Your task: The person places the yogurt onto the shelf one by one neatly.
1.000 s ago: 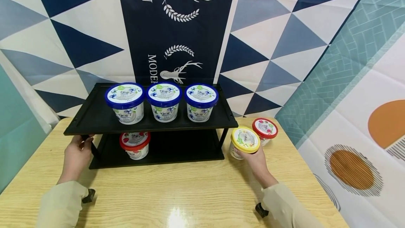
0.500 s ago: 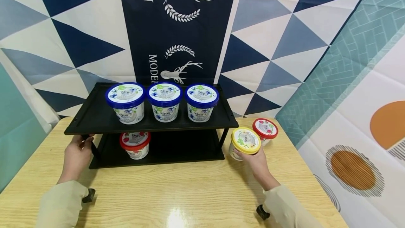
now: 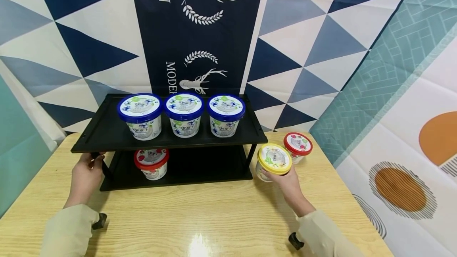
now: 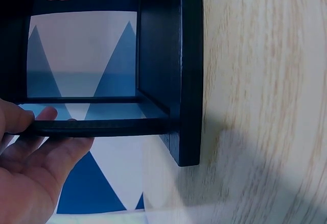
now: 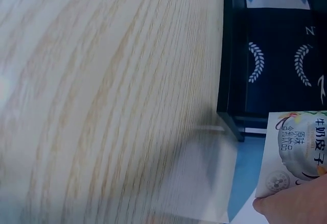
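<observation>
Two hands, well apart, grip: right the yellow-lidded tub, left the rack.

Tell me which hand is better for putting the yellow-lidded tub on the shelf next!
Probably the right hand: its grip is on the yellow-lidded tub, beside the right end of the shelf. The left hand is at the opposite end, holding a post.

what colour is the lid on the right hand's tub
The lid is yellow around a pale, printed centre; the head view shows it best.
</observation>
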{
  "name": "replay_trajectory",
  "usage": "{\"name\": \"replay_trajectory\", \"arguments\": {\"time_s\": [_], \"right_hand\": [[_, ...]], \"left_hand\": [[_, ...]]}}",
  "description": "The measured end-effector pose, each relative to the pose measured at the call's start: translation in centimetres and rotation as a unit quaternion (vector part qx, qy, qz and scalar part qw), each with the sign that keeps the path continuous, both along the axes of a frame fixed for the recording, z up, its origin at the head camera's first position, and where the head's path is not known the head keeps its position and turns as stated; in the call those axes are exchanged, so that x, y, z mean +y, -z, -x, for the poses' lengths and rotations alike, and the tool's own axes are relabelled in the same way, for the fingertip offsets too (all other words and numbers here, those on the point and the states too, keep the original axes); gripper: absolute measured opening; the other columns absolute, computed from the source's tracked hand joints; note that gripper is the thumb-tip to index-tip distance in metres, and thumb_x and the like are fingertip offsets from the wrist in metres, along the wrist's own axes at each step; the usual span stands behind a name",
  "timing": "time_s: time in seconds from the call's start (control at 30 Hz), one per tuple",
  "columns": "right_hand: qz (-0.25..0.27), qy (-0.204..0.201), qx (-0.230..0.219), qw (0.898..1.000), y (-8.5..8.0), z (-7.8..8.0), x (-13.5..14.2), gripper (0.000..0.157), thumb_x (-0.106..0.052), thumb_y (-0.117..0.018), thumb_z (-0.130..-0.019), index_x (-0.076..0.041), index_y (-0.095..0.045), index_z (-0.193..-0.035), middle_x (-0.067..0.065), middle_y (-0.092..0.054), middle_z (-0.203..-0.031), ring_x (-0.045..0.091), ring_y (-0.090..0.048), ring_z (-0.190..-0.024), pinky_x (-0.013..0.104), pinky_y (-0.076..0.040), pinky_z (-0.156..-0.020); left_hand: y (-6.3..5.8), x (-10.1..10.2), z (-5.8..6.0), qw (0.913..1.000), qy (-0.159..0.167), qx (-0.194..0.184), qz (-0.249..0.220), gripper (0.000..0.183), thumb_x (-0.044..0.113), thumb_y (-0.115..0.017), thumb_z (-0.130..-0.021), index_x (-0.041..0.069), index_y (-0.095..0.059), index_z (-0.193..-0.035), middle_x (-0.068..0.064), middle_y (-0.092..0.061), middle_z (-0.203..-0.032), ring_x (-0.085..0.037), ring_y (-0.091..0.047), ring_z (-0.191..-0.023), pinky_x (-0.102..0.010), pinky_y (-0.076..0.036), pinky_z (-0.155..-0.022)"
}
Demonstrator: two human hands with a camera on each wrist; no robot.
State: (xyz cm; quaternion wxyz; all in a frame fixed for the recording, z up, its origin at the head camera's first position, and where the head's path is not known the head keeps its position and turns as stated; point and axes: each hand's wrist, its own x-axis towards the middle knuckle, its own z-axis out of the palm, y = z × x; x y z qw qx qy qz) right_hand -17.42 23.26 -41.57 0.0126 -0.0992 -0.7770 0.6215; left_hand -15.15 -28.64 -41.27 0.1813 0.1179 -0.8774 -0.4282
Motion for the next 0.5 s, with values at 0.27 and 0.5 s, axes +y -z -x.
{"name": "replay_trajectory", "arguments": {"time_s": [0.27, 0.5], "right_hand": [[0.001, -0.010, 0.012, 1.000, 0.10, -0.14, -0.50, 0.089, -0.013, -0.077, -0.076, -0.010, -0.021, -0.145, 0.012, -0.035, -0.145, 0.026, -0.034, -0.132, 0.042, -0.029, -0.114], [0.003, -0.009, 0.012, 1.000, 0.27, -0.23, -0.99, 0.090, -0.013, -0.079, -0.074, -0.010, -0.023, -0.144, 0.011, -0.037, -0.143, 0.025, -0.035, -0.130, 0.040, -0.030, -0.112]], "left_hand": [[0.03, 0.03, 0.04, 0.9999, -0.007, 0.005, 0.006, 0.034, 0.015, -0.029, -0.100, -0.004, -0.046, -0.123, -0.029, -0.049, -0.128, -0.042, -0.048, -0.114, -0.057, -0.043, -0.095], [0.07, 0.08, 0.08, 0.9998, -0.010, 0.010, 0.012, 0.034, 0.015, -0.030, -0.100, -0.004, -0.047, -0.122, -0.027, -0.051, -0.127, -0.040, -0.049, -0.110, -0.056, -0.044, -0.095]]}}
